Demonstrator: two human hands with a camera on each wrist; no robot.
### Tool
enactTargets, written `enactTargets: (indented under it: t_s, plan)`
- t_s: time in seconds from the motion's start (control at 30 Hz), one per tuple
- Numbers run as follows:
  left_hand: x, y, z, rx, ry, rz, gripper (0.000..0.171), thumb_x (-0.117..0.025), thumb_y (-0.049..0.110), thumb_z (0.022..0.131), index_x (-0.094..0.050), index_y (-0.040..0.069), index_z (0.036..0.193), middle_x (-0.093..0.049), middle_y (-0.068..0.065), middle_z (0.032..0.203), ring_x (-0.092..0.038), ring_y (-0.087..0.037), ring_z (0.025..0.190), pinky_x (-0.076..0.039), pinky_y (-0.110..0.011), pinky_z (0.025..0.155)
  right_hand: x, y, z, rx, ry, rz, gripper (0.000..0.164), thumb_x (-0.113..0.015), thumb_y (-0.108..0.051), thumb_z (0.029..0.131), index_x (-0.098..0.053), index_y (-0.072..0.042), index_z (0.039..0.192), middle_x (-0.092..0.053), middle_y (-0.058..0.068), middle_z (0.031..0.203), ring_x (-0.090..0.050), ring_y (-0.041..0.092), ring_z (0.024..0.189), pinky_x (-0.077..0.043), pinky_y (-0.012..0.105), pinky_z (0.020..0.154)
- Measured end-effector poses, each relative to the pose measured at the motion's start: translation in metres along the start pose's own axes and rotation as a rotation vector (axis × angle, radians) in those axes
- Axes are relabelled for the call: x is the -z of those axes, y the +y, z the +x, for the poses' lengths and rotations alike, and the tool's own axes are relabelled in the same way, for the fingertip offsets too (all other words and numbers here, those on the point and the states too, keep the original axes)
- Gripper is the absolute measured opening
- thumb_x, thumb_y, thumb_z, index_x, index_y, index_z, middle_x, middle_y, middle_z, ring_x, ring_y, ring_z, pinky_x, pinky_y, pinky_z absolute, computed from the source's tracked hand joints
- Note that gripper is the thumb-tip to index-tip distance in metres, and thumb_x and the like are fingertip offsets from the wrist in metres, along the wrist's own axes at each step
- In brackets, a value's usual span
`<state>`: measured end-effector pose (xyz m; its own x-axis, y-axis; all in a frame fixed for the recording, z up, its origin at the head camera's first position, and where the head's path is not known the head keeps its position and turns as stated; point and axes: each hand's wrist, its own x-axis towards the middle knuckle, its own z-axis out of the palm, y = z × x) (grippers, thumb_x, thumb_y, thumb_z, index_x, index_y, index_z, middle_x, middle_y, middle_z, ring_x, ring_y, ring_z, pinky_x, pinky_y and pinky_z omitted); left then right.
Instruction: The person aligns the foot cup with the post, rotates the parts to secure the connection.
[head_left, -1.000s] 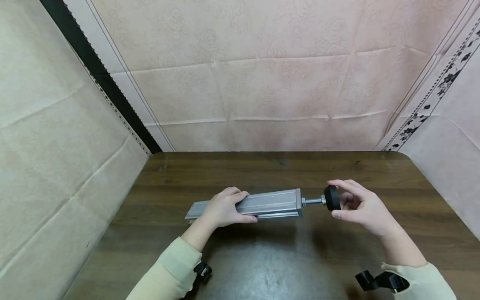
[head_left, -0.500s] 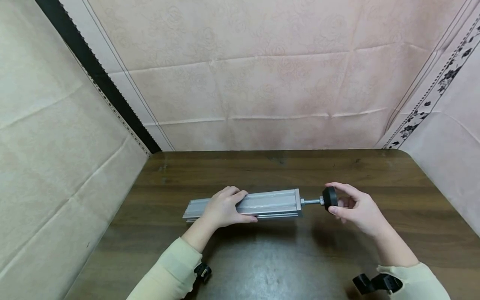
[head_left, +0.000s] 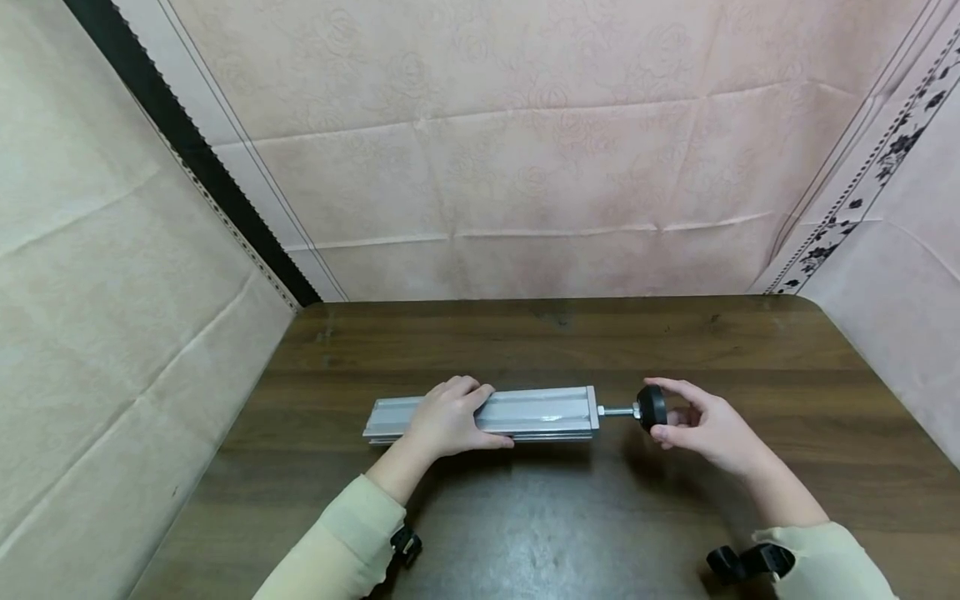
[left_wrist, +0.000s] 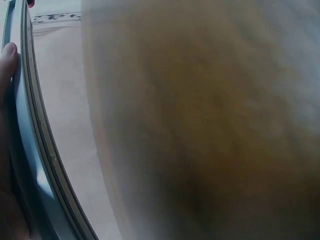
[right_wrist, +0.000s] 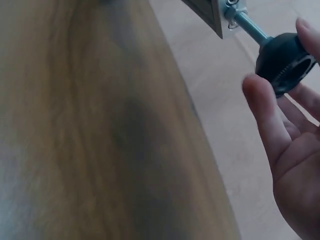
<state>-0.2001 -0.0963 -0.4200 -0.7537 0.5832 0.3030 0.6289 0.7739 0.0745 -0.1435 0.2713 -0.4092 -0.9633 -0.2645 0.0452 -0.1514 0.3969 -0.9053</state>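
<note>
A silver aluminium extrusion profile point(head_left: 543, 410) lies crosswise above the table in the head view. My left hand point(head_left: 448, 418) grips it near the middle, thumb along the near side. From its right end plate point(right_wrist: 218, 19), a threaded rod point(head_left: 617, 412) with a nut sticks out, carrying a round black levelling foot point(head_left: 652, 407). My right hand point(head_left: 708, 432) pinches the foot's rim between thumb and fingers. Up close in the right wrist view, the thumb presses one side of the foot point(right_wrist: 272, 62), whose hollow underside faces the palm. The left wrist view catches only the profile's edge point(left_wrist: 37, 145).
A brown wood-grain table point(head_left: 525, 342) spreads beneath both hands. Pale patterned cloth point(head_left: 525, 183) hangs behind it and at both sides. A black wrist mount point(head_left: 750, 563) is strapped at the right sleeve, another mount point(head_left: 406, 546) at the left.
The profile's right end has dipped, so it lies more level. My right hand and the foot have shifted left and towards me, and less of the rod shows. The left hand has kept its grip.
</note>
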Motion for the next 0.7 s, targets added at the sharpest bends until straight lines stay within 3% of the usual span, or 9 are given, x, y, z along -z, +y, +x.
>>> enactTargets:
  t_s: [0.27,0.5,0.7]
  plan:
    - [-0.014,0.000,0.002,-0.022,-0.033,0.073,0.079,-0.068,0.073,0.061,-0.066,0.013,0.113,-0.059,-0.001,0.100,-0.056,-0.018,0.094,-0.046,-0.030,0.082,-0.002,0.029,0.003,-0.071,-0.092,-0.044,0.067,-0.071,-0.021,0.084,-0.038,-0.005,0.140,-0.059,0.020,0.106,-0.064,0.022,0.085,-0.049,0.033,0.066]
    - [-0.024,-0.002,0.003,0.021,-0.152,0.094,0.083,-0.062,0.077,0.063,-0.065,0.014,0.117,-0.059,-0.002,0.105,-0.055,-0.017,0.098,-0.046,-0.031,0.085,-0.007,0.046,0.007,-0.042,-0.077,-0.278,0.069,-0.070,-0.038,0.084,-0.042,-0.008,0.140,-0.057,0.016,0.118,-0.058,0.022,0.095,-0.046,0.034,0.073]
    - [-0.031,-0.005,0.003,0.006,-0.143,0.092,0.085,-0.062,0.078,0.063,-0.064,0.013,0.118,-0.059,-0.003,0.106,-0.055,-0.019,0.098,-0.046,-0.034,0.084,-0.010,0.056,0.008,-0.026,-0.050,-0.328,0.070,-0.071,-0.043,0.080,-0.047,-0.011,0.137,-0.051,0.017,0.129,-0.053,0.030,0.105,-0.043,0.045,0.082]
